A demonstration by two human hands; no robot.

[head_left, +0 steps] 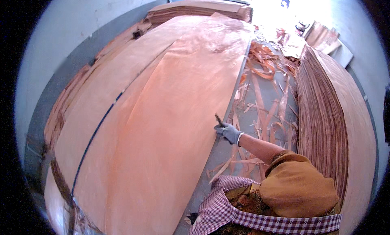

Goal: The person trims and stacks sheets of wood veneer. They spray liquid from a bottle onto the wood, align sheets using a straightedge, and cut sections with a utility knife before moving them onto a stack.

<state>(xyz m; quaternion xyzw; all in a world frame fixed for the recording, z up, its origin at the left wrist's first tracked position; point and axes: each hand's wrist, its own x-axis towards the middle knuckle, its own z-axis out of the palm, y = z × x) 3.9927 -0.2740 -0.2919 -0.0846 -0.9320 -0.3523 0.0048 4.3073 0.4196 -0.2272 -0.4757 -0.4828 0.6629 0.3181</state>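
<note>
My right hand (228,133), in a grey glove with a white cuff, is closed around a short dark knife-like tool (219,120) that points up and away from me. It is at the right edge of a long, pale pinkish-brown wood veneer sheet (174,113). The sheet lies on top of other veneer and runs away from me, with a wrinkled far end. A long thin dark strip (97,127) runs lengthwise over the veneer on the left. My left hand does not show.
Torn veneer strips (264,109) litter the grey floor to the right, with an orange heap (262,58) farther off. A tall veneer stack (325,125) stands on the right. Another stack (199,9) lies at the far end. A wall (77,44) bounds the left.
</note>
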